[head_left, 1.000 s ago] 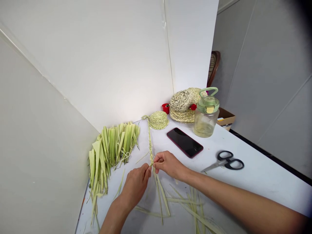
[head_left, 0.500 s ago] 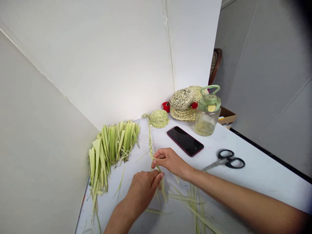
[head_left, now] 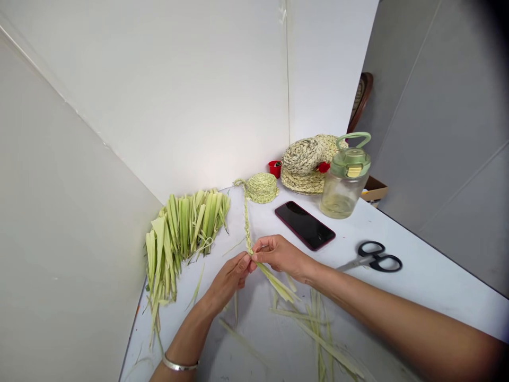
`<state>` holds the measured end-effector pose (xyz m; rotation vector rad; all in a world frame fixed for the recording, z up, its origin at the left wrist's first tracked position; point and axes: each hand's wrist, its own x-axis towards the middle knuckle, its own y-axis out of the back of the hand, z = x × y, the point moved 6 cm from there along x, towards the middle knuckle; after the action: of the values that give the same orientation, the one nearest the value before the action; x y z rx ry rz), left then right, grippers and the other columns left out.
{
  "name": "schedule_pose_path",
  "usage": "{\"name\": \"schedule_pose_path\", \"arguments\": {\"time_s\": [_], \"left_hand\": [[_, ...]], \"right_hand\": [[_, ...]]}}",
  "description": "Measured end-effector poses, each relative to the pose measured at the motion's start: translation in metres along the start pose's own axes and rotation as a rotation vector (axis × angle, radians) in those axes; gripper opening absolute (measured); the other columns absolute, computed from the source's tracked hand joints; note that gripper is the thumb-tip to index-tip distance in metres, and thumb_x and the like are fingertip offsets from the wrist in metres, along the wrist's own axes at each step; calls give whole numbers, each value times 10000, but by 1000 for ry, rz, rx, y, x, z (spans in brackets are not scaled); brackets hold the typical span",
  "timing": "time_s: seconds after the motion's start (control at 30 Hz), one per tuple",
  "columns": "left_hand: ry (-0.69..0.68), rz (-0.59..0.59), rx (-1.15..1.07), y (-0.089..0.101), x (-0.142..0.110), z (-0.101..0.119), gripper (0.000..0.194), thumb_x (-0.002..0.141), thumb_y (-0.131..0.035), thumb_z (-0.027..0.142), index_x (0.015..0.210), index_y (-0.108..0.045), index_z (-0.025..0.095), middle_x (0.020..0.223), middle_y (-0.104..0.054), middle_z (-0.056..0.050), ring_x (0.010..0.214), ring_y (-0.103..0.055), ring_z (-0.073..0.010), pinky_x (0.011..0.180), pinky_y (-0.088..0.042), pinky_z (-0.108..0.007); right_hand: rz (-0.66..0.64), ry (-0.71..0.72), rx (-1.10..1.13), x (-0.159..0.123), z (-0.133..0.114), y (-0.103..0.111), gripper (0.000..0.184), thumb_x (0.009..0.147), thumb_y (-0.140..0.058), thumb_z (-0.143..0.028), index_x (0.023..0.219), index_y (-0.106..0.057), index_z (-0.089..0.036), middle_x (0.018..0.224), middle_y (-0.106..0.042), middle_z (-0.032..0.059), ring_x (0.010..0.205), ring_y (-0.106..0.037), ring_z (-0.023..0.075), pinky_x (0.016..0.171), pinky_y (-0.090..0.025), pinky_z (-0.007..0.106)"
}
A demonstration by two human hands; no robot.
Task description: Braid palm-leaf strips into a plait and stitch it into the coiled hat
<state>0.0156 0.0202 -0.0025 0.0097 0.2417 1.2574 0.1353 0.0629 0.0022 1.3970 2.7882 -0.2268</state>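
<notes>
Braid (head_left: 247,225), pale green, plaited: lies along the middle of the desk (head_left: 429,276), from beside a coil to the hands; unplaited ends (head_left: 278,284) trail toward the near right.
Desk: white, set against pale wall panels.
Sheaf of husks (head_left: 186,223): green, spread along the desk's left side.
Loose strips (head_left: 330,350): several, crossing, below the right forearm.
Woven pieces (head_left: 302,159): round, stacked by the wall.
Hands, two: left hand (head_left: 230,270) and right hand (head_left: 280,257), fingertips together, pinching the near end of the braid; which strands each one grips is hard to make out.
Bottle (head_left: 342,196): green lid, looped handle, part filled, upright.
Phone (head_left: 305,225): dark screen, flat.
Scissors (head_left: 376,260): black handles, beyond the right forearm.
Coil (head_left: 262,188): green, plaited, near the wall.
Cup (head_left: 274,168): red, between coil and woven pieces.
Bracelet (head_left: 178,366): silver, left wrist.
</notes>
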Motion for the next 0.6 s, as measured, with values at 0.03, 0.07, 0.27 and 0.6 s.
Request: {"name": "schedule_pose_path", "arguments": {"time_s": [0.03, 0.07, 0.27, 0.6], "left_hand": [[4, 7, 9, 2, 0, 0, 449, 927, -493, 597, 779, -514, 174, 616, -261, 83, 526, -191, -85, 482, -183, -228], [5, 16, 16, 2, 1, 0, 442, 926, -505, 586, 775, -522, 171, 611, -274, 84, 524, -193, -83, 483, -171, -231], [7, 70, 16, -1, 3, -7, 422, 918, -482, 573, 734, -485, 193, 541, -238, 104, 478, -166, -81, 472, -147, -237], [-9, 273, 134, -3, 1, -10, 362, 888, -517, 446, 634, -523, 188, 485, -272, 89, 487, -225, -97, 506, -173, -251]], "right_hand": [[-6, 19, -36, 0, -2, -1, 250, 720, -678, -390, 772, -550, -181, 679, -691, 14, 515, -503, 92, 489, -328, 215], [-14, 39, -76, 0, -4, -1, 230, 743, -655, -382, 774, -544, -183, 697, -699, 20, 591, -577, 116, 555, -393, 225], [-73, 115, -484, -7, -17, 0, 152, 881, -512, -267, 768, -576, -188, 752, -698, 25, 746, -647, 175, 664, -432, 264], [37, 87, -1213, -26, -18, -10, 169, 915, -518, -142, 781, -618, -163, 743, -686, 143, 758, -669, 296, 673, -354, 341]]}}
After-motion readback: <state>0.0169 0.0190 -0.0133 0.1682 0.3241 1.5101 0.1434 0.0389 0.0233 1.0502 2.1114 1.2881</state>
